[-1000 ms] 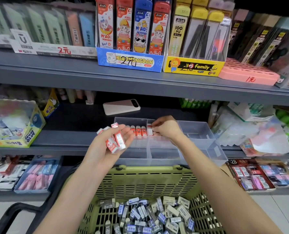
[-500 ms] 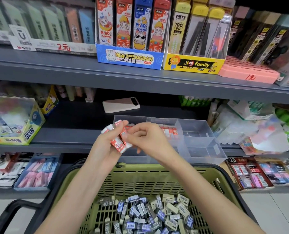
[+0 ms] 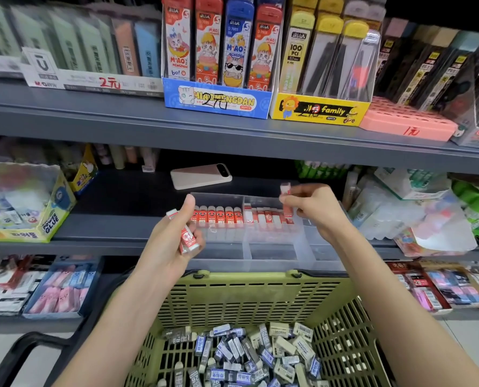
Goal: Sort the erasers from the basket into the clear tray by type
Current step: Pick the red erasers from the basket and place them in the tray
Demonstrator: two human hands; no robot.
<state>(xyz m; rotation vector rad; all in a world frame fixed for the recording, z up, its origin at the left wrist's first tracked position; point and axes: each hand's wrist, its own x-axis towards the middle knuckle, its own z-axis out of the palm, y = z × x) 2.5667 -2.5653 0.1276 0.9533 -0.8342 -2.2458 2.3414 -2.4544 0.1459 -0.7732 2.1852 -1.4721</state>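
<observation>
- The shelf (image 3: 121, 227) carries the tray.
- The green basket (image 3: 246, 297) stands just in front of the tray, with a heap of grey erasers (image 3: 246, 356) lying in it.
- The clear tray (image 3: 271, 250) holds red erasers (image 3: 218, 215) standing in rows in its two back-left compartments.
- The left hand (image 3: 171, 247) is at the tray's left edge, fingers (image 3: 200, 241) curled round a bunch (image 3: 186, 237) of red-sleeved erasers.
- The right hand (image 3: 316, 210) is over the tray's back right, fingers pinching a single eraser (image 3: 285, 189) upright.
- A phone (image 3: 200, 175) lies behind the tray.
</observation>
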